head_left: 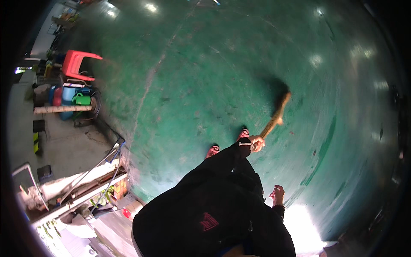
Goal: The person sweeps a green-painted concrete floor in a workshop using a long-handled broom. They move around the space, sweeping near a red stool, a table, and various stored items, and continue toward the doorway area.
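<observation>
My left hand (257, 143) is closed round one end of a yellow-brown stick-like tool (272, 123). The tool points forward and to the right over the green floor (192, 85). Its far end is blurred beside a dark smudge that may be shadow or bristles; I cannot tell which. Lower down, by my right side, my right hand (278, 195) hangs with its fingers loosely curled and a little apart. Nothing shows in it. Around my left wrist is a pale band (244, 144).
A red plastic stool (72, 63) lies on its side at the left. Near it are a green watering can (81, 99), a blue container (67, 95) and a pale pole (62, 109). A low ledge (77, 177) with pipes edges the floor. My sandalled feet (212, 150) stand ahead.
</observation>
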